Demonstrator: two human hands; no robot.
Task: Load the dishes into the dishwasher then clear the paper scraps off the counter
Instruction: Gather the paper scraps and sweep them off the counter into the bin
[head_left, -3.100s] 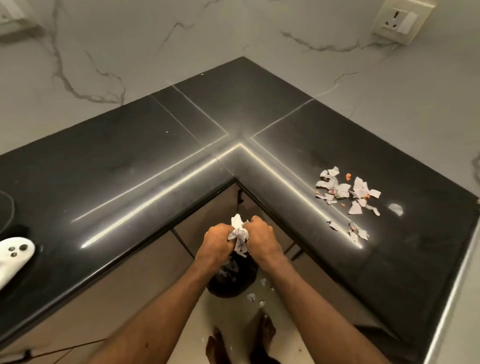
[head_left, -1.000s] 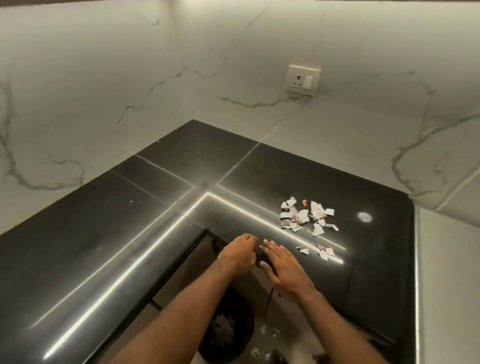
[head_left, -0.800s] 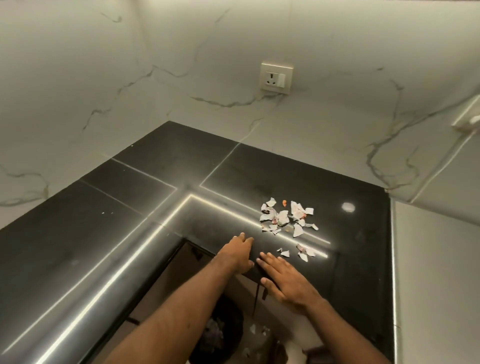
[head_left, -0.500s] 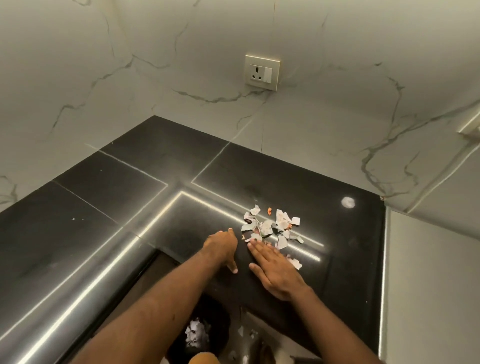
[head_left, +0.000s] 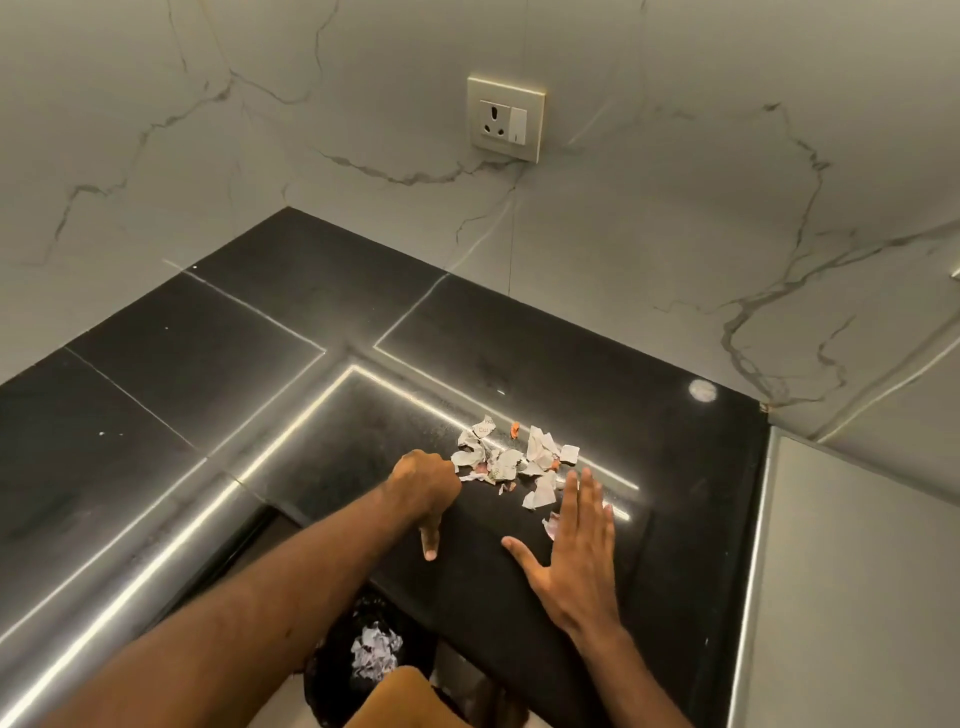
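Note:
Torn white and orange paper scraps (head_left: 511, 460) lie in a small pile on the black counter (head_left: 208, 364), near its front edge. My left hand (head_left: 423, 486) sits at the pile's left edge with its fingers curled under and its thumb pointing down; whether the hidden fingers hold a scrap cannot be seen. My right hand (head_left: 576, 545) lies flat on the counter, fingers straight, just in front of and to the right of the pile, beside one loose scrap (head_left: 550, 525). No dishes or dishwasher are in view.
A black bin (head_left: 324, 691) with crumpled paper (head_left: 374, 657) in it stands on the floor below the counter's inner corner. Marble walls close the counter at the back, with a socket (head_left: 506, 118). A grey panel (head_left: 857, 571) bounds the right end.
Both hands came up from over the bin, where they held crumpled paper, to the counter. They then slid forward to the scrap pile, the right hand spreading flat beside it.

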